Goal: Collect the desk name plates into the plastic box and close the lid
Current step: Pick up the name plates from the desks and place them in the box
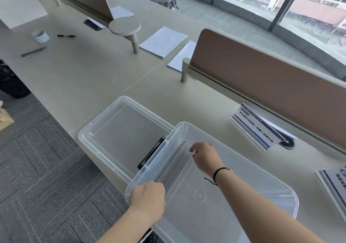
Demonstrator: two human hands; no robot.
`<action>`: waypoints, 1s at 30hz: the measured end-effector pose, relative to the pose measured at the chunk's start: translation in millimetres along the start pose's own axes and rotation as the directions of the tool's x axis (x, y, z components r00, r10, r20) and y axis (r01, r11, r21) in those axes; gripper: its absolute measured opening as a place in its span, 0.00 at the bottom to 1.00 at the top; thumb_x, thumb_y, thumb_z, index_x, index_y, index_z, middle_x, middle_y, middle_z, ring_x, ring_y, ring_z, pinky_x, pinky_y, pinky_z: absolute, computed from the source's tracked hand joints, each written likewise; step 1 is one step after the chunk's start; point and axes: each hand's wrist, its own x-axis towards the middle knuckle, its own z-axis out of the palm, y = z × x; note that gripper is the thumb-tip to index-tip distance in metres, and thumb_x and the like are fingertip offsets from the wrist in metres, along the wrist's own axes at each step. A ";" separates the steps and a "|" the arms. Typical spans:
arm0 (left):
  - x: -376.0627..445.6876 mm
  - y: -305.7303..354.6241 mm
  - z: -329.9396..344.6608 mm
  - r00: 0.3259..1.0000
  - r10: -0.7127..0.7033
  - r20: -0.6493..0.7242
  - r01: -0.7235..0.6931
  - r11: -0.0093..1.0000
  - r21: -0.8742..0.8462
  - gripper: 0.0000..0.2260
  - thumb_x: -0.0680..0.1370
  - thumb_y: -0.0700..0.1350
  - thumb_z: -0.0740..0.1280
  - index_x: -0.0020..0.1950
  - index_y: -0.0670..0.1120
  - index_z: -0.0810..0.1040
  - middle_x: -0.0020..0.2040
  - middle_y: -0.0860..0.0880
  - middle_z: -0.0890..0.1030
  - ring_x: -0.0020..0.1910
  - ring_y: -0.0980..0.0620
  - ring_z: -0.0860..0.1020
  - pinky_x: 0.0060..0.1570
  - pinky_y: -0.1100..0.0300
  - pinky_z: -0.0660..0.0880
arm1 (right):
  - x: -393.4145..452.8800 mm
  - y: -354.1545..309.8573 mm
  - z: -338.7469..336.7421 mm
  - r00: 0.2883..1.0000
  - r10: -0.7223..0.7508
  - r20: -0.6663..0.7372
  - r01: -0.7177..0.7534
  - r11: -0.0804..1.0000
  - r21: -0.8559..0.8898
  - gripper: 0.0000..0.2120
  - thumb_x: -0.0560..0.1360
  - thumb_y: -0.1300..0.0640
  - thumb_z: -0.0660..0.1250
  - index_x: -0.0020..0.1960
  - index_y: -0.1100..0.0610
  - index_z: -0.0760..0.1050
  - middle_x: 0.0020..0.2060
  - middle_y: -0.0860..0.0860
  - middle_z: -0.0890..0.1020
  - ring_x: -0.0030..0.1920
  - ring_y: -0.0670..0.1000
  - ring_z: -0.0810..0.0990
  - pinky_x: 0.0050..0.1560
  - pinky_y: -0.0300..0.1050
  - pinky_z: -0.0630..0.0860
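Observation:
The clear plastic box (280, 186) stands open at the desk's near edge. Its clear lid (104, 123) lies flat on the desk just to its left. Inside the box, a transparent name plate (177, 168) stands on edge along the left wall. My right hand (204, 158) pinches the plate's far end. My left hand (148, 199) is closed over its near end at the box's rim. A second name plate (256, 128), with blue and white print, stands on the desk beyond the box. A third name plate (335, 186) is cut off by the right edge.
A black phone-like object (151, 153) lies between lid and box. A brown divider screen (271, 85) runs along the back right. Farther off lie white paper sheets (162, 40), a round stand (124, 25), a cup (40, 36) and pens. The carpeted floor drops off to the left.

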 end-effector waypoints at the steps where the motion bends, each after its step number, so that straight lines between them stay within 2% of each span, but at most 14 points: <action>1: -0.6 0.1 -0.2 1.000 0.000 0.002 0.000 1.000 0.000 0.10 0.80 0.52 0.64 0.43 0.49 0.72 0.36 0.51 0.76 0.35 0.48 0.76 0.35 0.59 0.69 | -0.4 0.1 0.7 1.000 0.002 0.000 -0.002 1.000 0.002 0.22 0.71 0.69 0.54 0.51 0.51 0.81 0.47 0.55 0.82 0.37 0.52 0.79 0.30 0.40 0.71; 3: -0.9 0.6 -0.4 1.000 0.003 0.004 -0.003 1.000 -0.007 0.10 0.80 0.53 0.64 0.43 0.49 0.72 0.37 0.50 0.77 0.38 0.48 0.79 0.35 0.59 0.70 | -1.6 0.6 2.1 1.000 0.008 0.002 -0.008 1.000 0.019 0.22 0.72 0.69 0.54 0.52 0.51 0.81 0.49 0.55 0.81 0.39 0.53 0.80 0.32 0.41 0.72; 6: -0.7 0.6 -1.2 1.000 0.013 0.006 -0.012 1.000 -0.025 0.10 0.80 0.54 0.64 0.44 0.49 0.71 0.41 0.49 0.80 0.42 0.47 0.81 0.38 0.57 0.71 | -5.7 0.8 1.7 1.000 0.016 0.012 -0.016 0.998 0.060 0.20 0.74 0.67 0.56 0.56 0.50 0.79 0.53 0.55 0.82 0.45 0.54 0.81 0.38 0.43 0.76; 9: 0.5 -0.6 -3.1 0.999 0.007 0.036 -0.006 0.999 -0.043 0.12 0.79 0.56 0.65 0.42 0.50 0.71 0.36 0.50 0.77 0.41 0.48 0.82 0.39 0.57 0.75 | -15.1 -0.6 -4.5 0.998 -0.011 0.060 0.007 0.998 0.066 0.20 0.75 0.62 0.61 0.65 0.48 0.73 0.58 0.54 0.80 0.55 0.54 0.78 0.47 0.45 0.76; 11: -0.1 -0.8 -9.2 0.998 0.009 0.067 -0.007 1.000 -0.030 0.14 0.78 0.57 0.65 0.40 0.49 0.70 0.32 0.51 0.73 0.39 0.47 0.82 0.42 0.55 0.78 | -25.8 -2.5 -13.7 0.990 -0.052 0.133 0.049 0.998 0.028 0.26 0.76 0.57 0.66 0.71 0.45 0.64 0.60 0.54 0.79 0.62 0.54 0.75 0.55 0.48 0.76; 13: -2.0 0.4 -18.8 0.996 0.040 0.082 -0.039 0.999 -0.013 0.16 0.78 0.57 0.65 0.37 0.49 0.67 0.28 0.51 0.69 0.36 0.46 0.79 0.43 0.54 0.78 | -40.3 -4.2 -25.6 0.974 -0.078 0.213 0.078 0.997 0.008 0.33 0.76 0.52 0.69 0.75 0.42 0.55 0.60 0.55 0.79 0.62 0.55 0.75 0.57 0.50 0.75; 15: -4.9 4.5 -32.5 0.994 0.082 0.074 -0.081 0.997 -0.017 0.18 0.77 0.57 0.64 0.33 0.49 0.66 0.28 0.51 0.69 0.34 0.47 0.74 0.43 0.55 0.76 | -53.8 -2.5 -36.7 0.964 -0.088 0.250 0.092 0.996 -0.005 0.36 0.75 0.47 0.69 0.76 0.41 0.52 0.59 0.54 0.79 0.60 0.55 0.77 0.58 0.50 0.75; 17: -5.7 10.7 -47.3 0.991 0.127 0.046 -0.126 0.991 -0.035 0.17 0.76 0.58 0.64 0.35 0.47 0.71 0.31 0.51 0.75 0.35 0.48 0.75 0.44 0.56 0.75 | -65.8 2.0 -48.4 0.966 -0.108 0.236 0.110 0.994 0.004 0.34 0.75 0.46 0.69 0.75 0.41 0.56 0.57 0.51 0.81 0.57 0.53 0.79 0.56 0.47 0.75; 19: -3.8 17.1 -62.2 0.987 0.160 0.003 -0.159 0.985 -0.071 0.16 0.76 0.59 0.63 0.41 0.47 0.77 0.38 0.53 0.80 0.40 0.50 0.78 0.47 0.57 0.76 | -74.3 5.3 -62.6 0.972 -0.132 0.196 0.123 0.991 0.057 0.27 0.75 0.46 0.69 0.71 0.43 0.65 0.52 0.47 0.84 0.52 0.49 0.81 0.52 0.43 0.75; 22: -1.1 33.9 -89.0 0.974 0.217 -0.068 -0.225 0.964 -0.144 0.11 0.77 0.59 0.63 0.48 0.54 0.80 0.43 0.59 0.81 0.45 0.58 0.78 0.48 0.58 0.76 | -86.3 13.7 -89.8 0.988 -0.131 0.088 0.115 0.980 0.163 0.18 0.74 0.47 0.70 0.63 0.46 0.76 0.48 0.46 0.85 0.47 0.46 0.82 0.50 0.40 0.76; 27: 17.9 63.5 -134.1 0.932 0.296 -0.207 -0.336 0.922 -0.191 0.08 0.76 0.57 0.65 0.47 0.56 0.82 0.40 0.62 0.80 0.42 0.62 0.77 0.48 0.56 0.78 | -98.1 41.2 -128.9 0.986 -0.043 -0.161 0.088 0.955 0.284 0.10 0.74 0.48 0.71 0.54 0.47 0.81 0.38 0.46 0.85 0.40 0.46 0.83 0.49 0.44 0.80; 30: 38.4 84.0 -157.2 0.885 0.366 -0.289 -0.429 0.881 -0.199 0.07 0.76 0.54 0.67 0.47 0.55 0.83 0.40 0.62 0.81 0.42 0.62 0.78 0.47 0.57 0.78 | -101.0 63.7 -148.6 0.972 0.016 -0.235 0.045 0.967 0.251 0.09 0.75 0.50 0.70 0.54 0.48 0.81 0.38 0.46 0.84 0.40 0.45 0.82 0.48 0.43 0.79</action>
